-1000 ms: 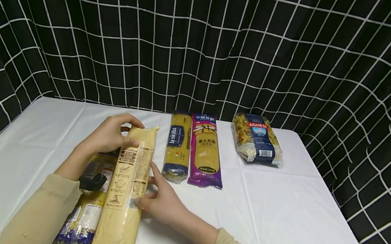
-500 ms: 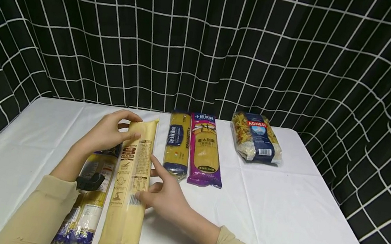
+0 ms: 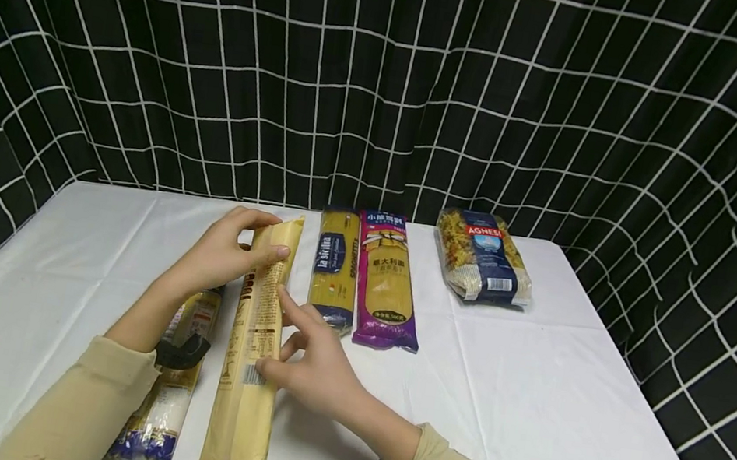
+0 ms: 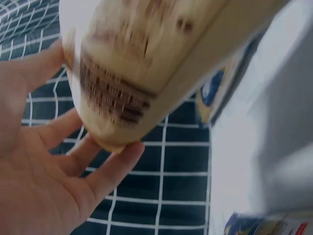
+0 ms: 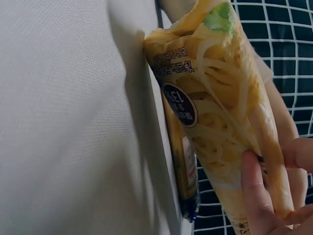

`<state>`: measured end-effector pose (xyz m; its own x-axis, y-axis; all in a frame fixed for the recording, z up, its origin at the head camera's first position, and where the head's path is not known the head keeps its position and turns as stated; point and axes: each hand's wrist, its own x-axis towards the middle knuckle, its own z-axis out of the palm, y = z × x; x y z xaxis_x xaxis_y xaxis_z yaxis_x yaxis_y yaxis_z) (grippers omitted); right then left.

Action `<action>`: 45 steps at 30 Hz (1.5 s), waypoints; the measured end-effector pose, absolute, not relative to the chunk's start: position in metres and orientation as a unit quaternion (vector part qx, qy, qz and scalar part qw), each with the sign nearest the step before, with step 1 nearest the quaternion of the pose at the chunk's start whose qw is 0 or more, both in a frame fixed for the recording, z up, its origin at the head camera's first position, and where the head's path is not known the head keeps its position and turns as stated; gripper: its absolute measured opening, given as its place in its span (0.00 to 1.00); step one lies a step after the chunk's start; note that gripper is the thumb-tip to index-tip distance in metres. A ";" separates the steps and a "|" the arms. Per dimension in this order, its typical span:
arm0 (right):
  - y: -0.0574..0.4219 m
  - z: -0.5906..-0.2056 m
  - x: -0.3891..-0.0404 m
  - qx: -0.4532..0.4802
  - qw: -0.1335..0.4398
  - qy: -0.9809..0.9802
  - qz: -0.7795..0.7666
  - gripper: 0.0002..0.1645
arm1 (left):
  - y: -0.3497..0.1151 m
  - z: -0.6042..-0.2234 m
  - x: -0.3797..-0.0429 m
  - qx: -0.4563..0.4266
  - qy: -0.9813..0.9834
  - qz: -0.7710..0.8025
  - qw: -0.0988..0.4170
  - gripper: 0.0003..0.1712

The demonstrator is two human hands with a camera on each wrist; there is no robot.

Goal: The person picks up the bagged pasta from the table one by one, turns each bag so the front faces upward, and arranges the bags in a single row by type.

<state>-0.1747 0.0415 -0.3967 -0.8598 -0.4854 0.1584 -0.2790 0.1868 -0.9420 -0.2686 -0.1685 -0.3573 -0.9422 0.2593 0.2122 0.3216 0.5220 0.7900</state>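
A long pale-yellow noodle packet (image 3: 240, 408) stands lengthwise between both hands, its printed back toward the head camera. My left hand (image 3: 217, 252) holds its far end, thumb on the printed side and fingers around the other edge. On the right edge, my right hand (image 3: 318, 368) pinches it midway down, with the thumb by the barcode. The right wrist view shows the packet's noodle-picture front (image 5: 215, 107) angled above the white cloth. Left of it, partly hidden by the left forearm, lies a clear spaghetti pack (image 3: 161, 421) with a blue lower end.
Beyond the right hand lie a blue-labelled spaghetti pack (image 3: 333, 288) and, beside it, a purple pasta pack (image 3: 391, 280). Farther right is an Agnesi pasta bag (image 3: 487, 254). A black grid-patterned curtain (image 3: 389, 83) surrounds the back and sides of the white-covered table (image 3: 527, 409).
Both hands have shifted the noodle packet slightly right, away from the spaghetti pack on the left. It has turned on its long axis, so its back looks narrower.
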 end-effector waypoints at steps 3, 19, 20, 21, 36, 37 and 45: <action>0.041 -0.395 -0.174 -0.254 0.088 0.767 -0.583 0.60 | -0.164 -0.357 -0.267 -0.159 -0.869 -0.467 0.037 0.36; 0.038 -0.403 -0.181 -0.170 0.131 0.709 -0.671 0.42 | -0.179 -0.353 -0.268 -0.162 -0.850 -0.501 0.021 0.27; 0.037 -0.404 -0.182 -0.159 0.129 0.705 -0.679 0.39 | -0.180 -0.352 -0.267 -0.162 -0.849 -0.503 0.018 0.27; 0.037 -0.406 -0.182 -0.148 0.131 0.699 -0.688 0.38 | -0.180 -0.352 -0.267 -0.164 -0.846 -0.507 0.015 0.26; 0.032 -0.414 -0.178 -0.132 0.208 0.621 -0.744 0.45 | -0.179 -0.354 -0.268 -0.214 -0.793 -0.571 -0.019 0.25; 0.032 -0.414 -0.178 -0.133 0.206 0.618 -0.747 0.46 | -0.179 -0.354 -0.267 -0.215 -0.794 -0.568 -0.019 0.25; 0.036 -0.413 -0.183 -0.130 0.184 0.630 -0.743 0.48 | -0.176 -0.344 -0.259 -0.209 -0.833 -0.511 -0.028 0.31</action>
